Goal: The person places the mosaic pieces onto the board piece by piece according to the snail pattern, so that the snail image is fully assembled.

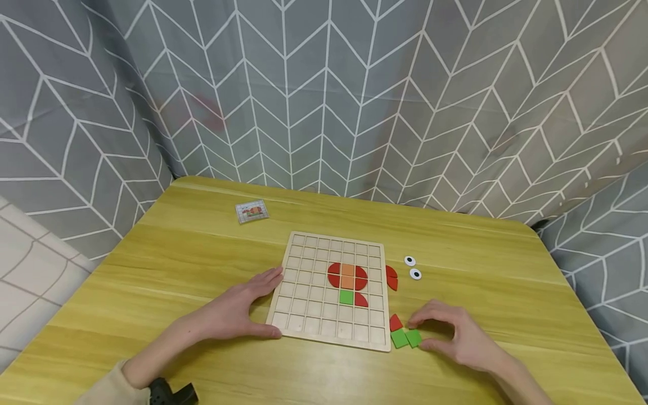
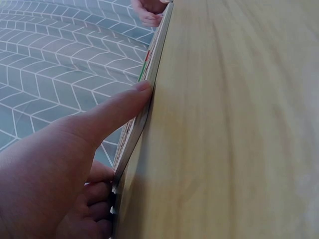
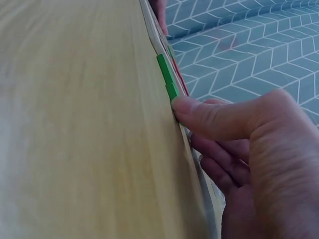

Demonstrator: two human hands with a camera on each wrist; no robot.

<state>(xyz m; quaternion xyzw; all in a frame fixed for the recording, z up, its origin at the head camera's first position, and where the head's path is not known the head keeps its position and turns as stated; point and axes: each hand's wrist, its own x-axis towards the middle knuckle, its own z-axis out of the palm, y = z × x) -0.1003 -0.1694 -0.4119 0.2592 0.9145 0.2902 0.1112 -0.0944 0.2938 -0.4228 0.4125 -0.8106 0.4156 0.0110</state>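
A wooden grid board [image 1: 309, 309] lies on the table, holding red quarter-round pieces, orange squares [image 1: 347, 277] and a green square [image 1: 346, 297]. The left hand [image 1: 235, 309] rests against the board's left side, its thumb at the near left corner; the left wrist view shows that thumb [image 2: 119, 112] on the edge. Right of the board, the right hand [image 1: 460, 334] pinches a green square [image 1: 413, 338] between thumb and fingers. Touching that square is another green one [image 1: 399, 338], with a red piece [image 1: 395, 322] just behind. In the right wrist view the thumb [image 3: 219, 117] meets a green piece [image 3: 172, 91].
Red pieces [image 1: 392, 278] lie by the board's right edge, and two googly eyes [image 1: 410, 261] [image 1: 415, 274] farther right. A small picture card [image 1: 252, 211] lies at the back left of the table [image 1: 202, 253]. Patterned curtains [image 1: 304, 101] hang behind.
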